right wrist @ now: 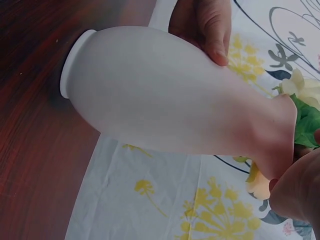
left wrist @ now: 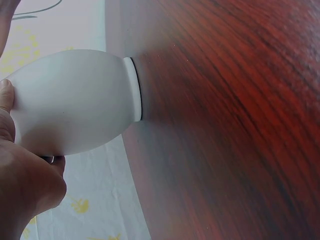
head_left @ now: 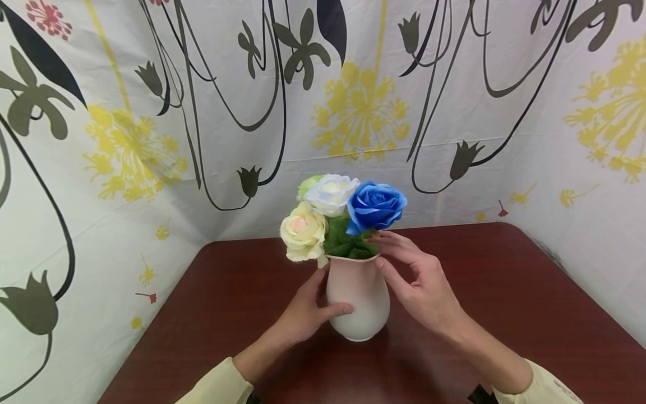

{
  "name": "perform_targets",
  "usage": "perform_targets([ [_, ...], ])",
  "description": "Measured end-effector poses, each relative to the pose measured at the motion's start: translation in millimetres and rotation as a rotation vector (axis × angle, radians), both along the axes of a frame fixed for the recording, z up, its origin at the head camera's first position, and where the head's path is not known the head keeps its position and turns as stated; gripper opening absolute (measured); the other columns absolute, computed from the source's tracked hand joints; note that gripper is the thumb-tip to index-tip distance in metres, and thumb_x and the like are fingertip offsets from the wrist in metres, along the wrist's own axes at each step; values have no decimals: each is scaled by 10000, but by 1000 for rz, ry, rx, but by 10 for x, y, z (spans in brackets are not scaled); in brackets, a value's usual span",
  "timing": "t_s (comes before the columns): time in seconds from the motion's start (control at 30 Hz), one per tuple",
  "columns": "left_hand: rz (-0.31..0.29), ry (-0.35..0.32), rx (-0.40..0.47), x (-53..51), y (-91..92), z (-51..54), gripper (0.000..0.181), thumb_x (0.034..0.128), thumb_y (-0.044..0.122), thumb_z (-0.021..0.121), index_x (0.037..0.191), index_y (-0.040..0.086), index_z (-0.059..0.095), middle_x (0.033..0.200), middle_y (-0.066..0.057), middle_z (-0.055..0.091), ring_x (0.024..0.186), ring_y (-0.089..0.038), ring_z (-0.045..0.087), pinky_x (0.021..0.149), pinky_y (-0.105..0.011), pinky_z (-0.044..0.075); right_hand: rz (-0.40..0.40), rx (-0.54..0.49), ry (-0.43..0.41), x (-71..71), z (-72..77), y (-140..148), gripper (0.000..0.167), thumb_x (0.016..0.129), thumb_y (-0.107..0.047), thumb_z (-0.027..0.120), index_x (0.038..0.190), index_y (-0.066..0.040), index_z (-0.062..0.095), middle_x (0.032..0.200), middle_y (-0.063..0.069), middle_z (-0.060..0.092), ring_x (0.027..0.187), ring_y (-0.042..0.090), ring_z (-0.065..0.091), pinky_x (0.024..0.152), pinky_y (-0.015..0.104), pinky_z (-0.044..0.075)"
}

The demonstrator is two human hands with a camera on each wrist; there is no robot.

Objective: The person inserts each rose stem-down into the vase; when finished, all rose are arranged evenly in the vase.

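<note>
A white vase (head_left: 357, 297) with a wavy rim stands upright on the dark red wooden table. Artificial roses fill its mouth: a blue rose (head_left: 377, 205), a white rose (head_left: 331, 194) and a cream rose (head_left: 304, 231), above green leaves (head_left: 345, 240). My left hand (head_left: 308, 311) grips the vase's left side, thumb across the front and fingers behind. At the rim's right side is my right hand (head_left: 416, 278); its thumb touches the rim, and its loosely bent fingers reach behind the blue rose. Their fingertips are partly hidden. A peach-coloured flower (right wrist: 257, 184) shows behind the rim in the right wrist view.
The table (head_left: 242, 292) has rounded far corners. White cloth (head_left: 222, 140) printed with yellow, grey and red flowers hangs behind it and along both sides.
</note>
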State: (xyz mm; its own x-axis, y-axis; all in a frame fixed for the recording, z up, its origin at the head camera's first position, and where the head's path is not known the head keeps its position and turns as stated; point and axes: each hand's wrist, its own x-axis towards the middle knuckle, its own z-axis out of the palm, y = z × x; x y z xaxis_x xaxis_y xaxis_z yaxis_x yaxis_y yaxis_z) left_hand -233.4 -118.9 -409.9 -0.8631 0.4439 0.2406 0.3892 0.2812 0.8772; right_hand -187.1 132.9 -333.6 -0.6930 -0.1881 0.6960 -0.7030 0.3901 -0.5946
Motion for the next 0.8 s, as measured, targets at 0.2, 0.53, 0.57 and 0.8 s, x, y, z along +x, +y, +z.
perform_targets([
  [0.2,1,3,-7,-1,-6,4,904,924,376,856,1658,268,338,1541,45,536,1343,-188,572,1093,-435,499,-25,-3,12,13,-6,-12,324,1006,-64,736,1316,-154,758,1402,-30,681,1429,162,518,1088,189,423],
  [0.53,18,9,-27,4,1,25,906,910,388,869,1650,309,352,1523,78,551,1329,-143,576,1098,-424,484,-15,-179,-24,22,-52,44,499,917,9,822,1367,-186,731,1395,-60,686,1346,156,604,1034,229,506],
  [0.57,21,12,-34,5,-1,31,904,909,389,869,1649,302,356,1518,74,558,1324,-143,582,1095,-426,487,-13,-189,-29,24,-49,54,508,915,9,824,1372,-192,728,1385,-59,693,1332,159,615,1029,241,515],
  [0.8,55,8,-63,2,-23,26,930,894,428,878,1652,264,364,1513,40,575,1339,-172,580,1123,-486,463,-12,-242,-66,60,-40,129,450,920,-5,824,1335,-159,745,1304,-16,737,1219,178,682,934,238,566],
])
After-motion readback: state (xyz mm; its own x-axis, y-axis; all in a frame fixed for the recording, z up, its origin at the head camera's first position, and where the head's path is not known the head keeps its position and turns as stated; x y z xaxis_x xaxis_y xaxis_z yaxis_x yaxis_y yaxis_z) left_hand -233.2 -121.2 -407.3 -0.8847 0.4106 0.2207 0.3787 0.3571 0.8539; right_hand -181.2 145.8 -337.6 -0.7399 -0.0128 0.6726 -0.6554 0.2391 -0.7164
